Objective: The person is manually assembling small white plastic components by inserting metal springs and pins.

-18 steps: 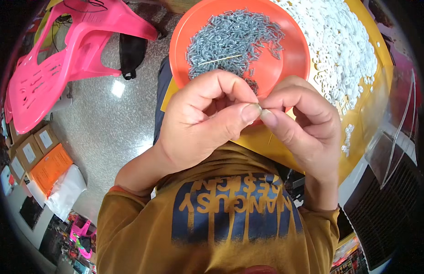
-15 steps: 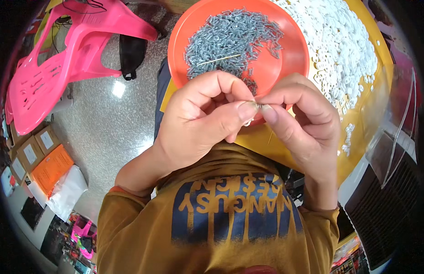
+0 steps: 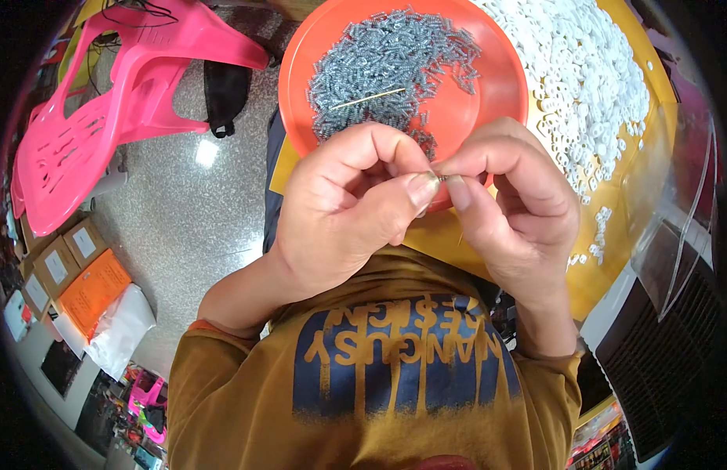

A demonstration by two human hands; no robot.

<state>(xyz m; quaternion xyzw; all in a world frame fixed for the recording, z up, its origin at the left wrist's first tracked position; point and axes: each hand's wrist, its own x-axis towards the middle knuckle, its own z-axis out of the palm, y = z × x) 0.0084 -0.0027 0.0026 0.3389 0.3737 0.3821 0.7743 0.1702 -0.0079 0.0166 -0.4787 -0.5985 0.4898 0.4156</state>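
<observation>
My left hand [image 3: 344,215] and my right hand [image 3: 512,207] meet fingertip to fingertip over the near rim of an orange round tray [image 3: 504,86]. Between the thumbs and forefingers they pinch a tiny metal piece [image 3: 440,178], mostly hidden by the fingers. The tray holds a heap of small grey metal springs [image 3: 387,66] with a thin pale stick [image 3: 369,97] lying across it. Right of the tray lies a wide pile of small white plastic parts [image 3: 583,70] on a yellow table top [image 3: 614,266].
A pink plastic chair [image 3: 105,102] lies tipped on the speckled floor at the left, a black bag [image 3: 222,90] beside it. Cardboard boxes and an orange packet [image 3: 89,286] sit at the lower left. A clear plastic sheet [image 3: 677,204] stands at the right.
Both hands have stayed together at the tray's rim; the fingertips have shifted only slightly around the small piece.
</observation>
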